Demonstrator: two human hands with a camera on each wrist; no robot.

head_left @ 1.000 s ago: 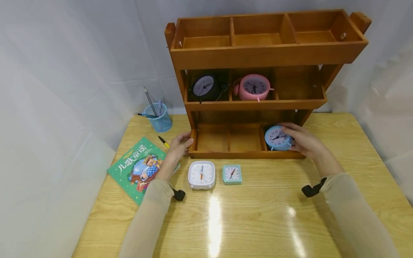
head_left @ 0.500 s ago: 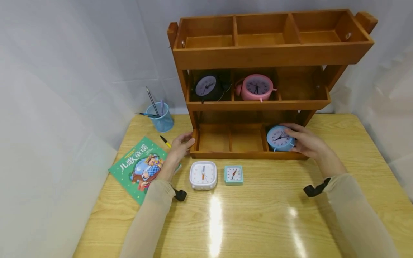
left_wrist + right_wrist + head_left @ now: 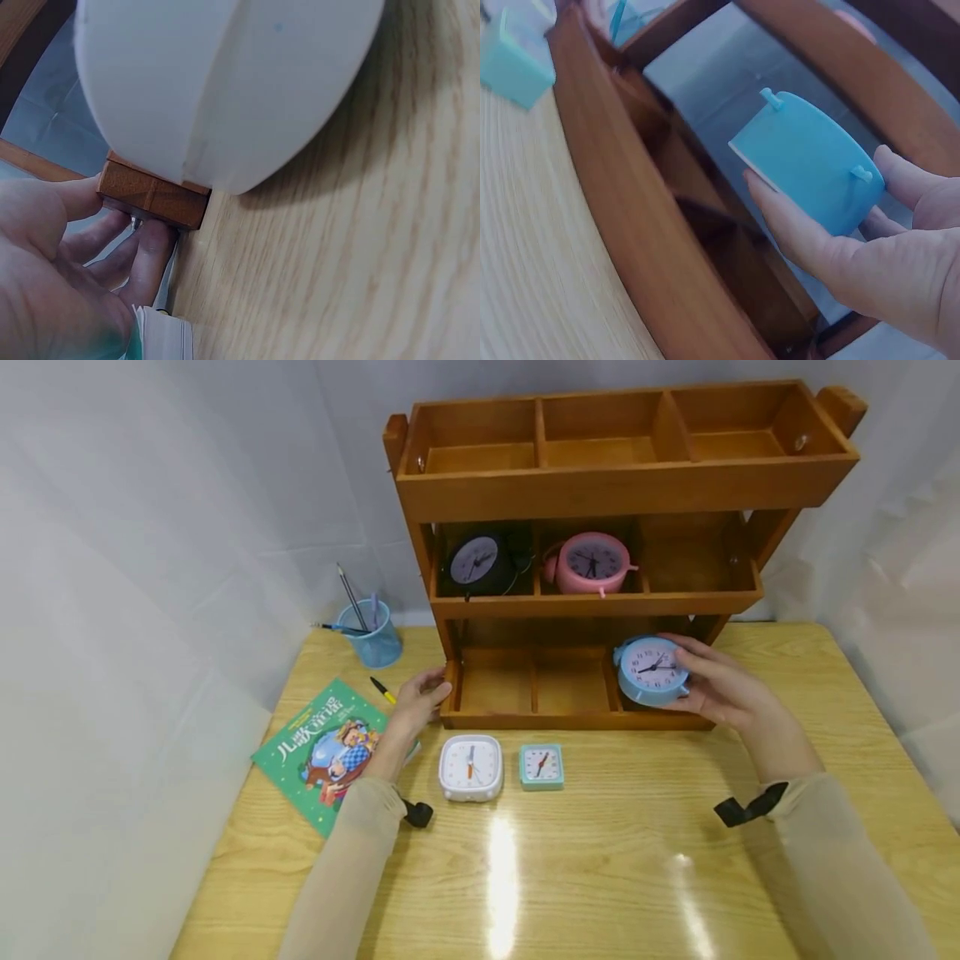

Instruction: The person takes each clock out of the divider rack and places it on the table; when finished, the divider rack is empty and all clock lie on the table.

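Note:
My right hand grips a round light-blue alarm clock between thumb and fingers, its dial facing up toward me. It is over the lower right compartment of the wooden shelf rack. From the right wrist view, the clock shows its side and two small feet, raised above the rack's front board. The left hand holds the rack's lower left end, thumb on one side and fingers on the other in the left wrist view. A black alarm clock and a pink one sit in the middle tier.
On the table before the rack lie a white square clock and a small mint-green clock. A green book, a yellow-and-black pen and a blue pen cup stand at the left.
My right hand has lifted the blue alarm clock up out of the lower right compartment, and more of the clock now shows. The left hand has stayed at the rack's end.

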